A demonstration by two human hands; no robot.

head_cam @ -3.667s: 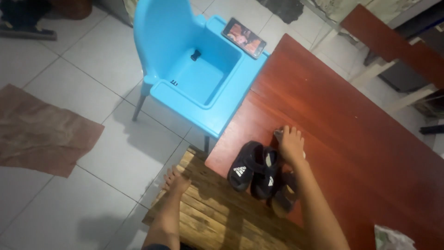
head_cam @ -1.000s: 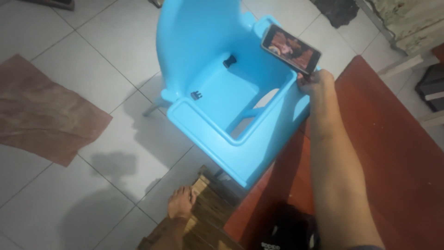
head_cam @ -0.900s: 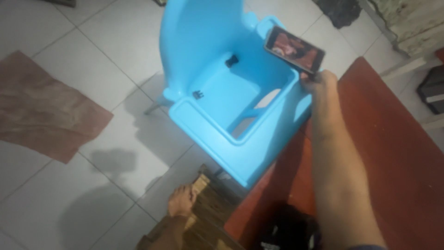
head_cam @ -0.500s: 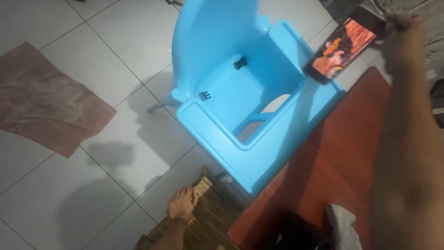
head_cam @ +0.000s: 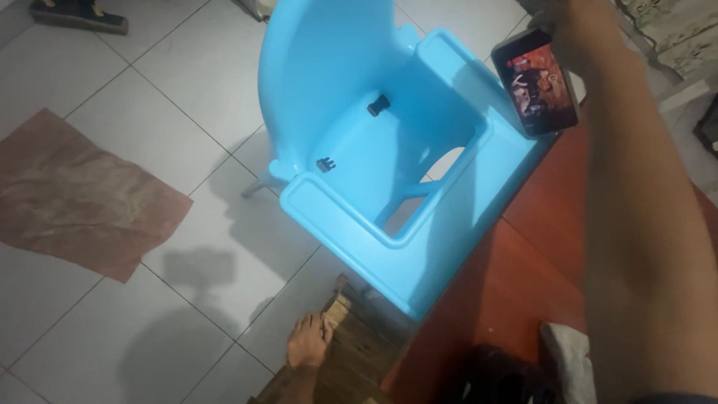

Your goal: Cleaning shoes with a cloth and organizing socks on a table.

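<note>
Phone (head_cam: 537, 81) lifted off blue chair (head_cam: 389, 150); R hand (head_cam: 580, 34) grip pinching its top edge.

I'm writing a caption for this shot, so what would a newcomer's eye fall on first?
The bright blue plastic chair fills the middle, standing on pale floor tiles. At upper right, the right hand holds a lit smartphone above the chair's armrest, its arm running down over the red-brown table. A brown mat lies at far left, and a bare foot rests at the bottom.
</note>
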